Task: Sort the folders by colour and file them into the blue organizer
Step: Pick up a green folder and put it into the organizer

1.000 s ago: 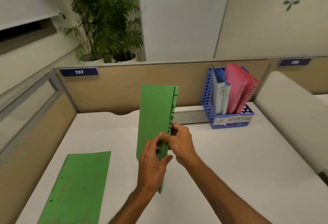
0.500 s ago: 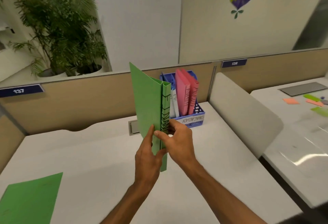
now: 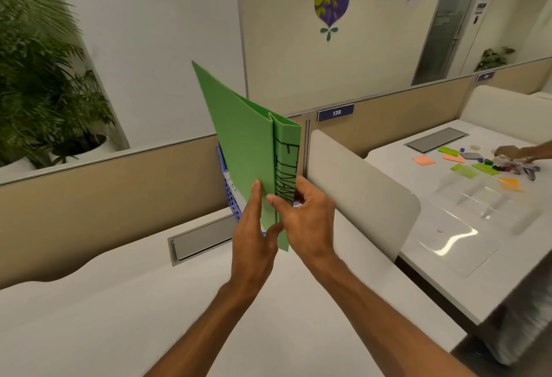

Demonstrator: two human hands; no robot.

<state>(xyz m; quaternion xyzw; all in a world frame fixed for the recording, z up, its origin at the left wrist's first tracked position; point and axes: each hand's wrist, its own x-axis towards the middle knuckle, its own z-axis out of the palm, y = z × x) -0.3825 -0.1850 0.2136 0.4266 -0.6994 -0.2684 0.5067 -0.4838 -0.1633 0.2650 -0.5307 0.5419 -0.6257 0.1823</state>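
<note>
I hold a green folder (image 3: pixel 248 149) upright above the desk, its spine with black lettering facing me. My left hand (image 3: pixel 254 236) grips its lower left cover and my right hand (image 3: pixel 307 218) pinches the spine near the bottom. The blue organizer (image 3: pixel 230 194) stands right behind the folder against the partition; only a strip of its perforated left wall and a sliver of a white-blue folder show. The pink folders in it are hidden by the green folder.
A white curved divider (image 3: pixel 358 188) stands just right of my hands. A grey cable hatch (image 3: pixel 200 242) sits in the white desk (image 3: pixel 119 317). On the neighbouring desk another person's hand (image 3: pixel 510 152) lies among coloured sticky notes (image 3: pixel 466 167). A potted plant (image 3: pixel 44 93) stands behind the partition.
Both hands have carried the green folder right and forward until it covers the organizer. My view has swung right, so the second green folder on the desk has left the frame.
</note>
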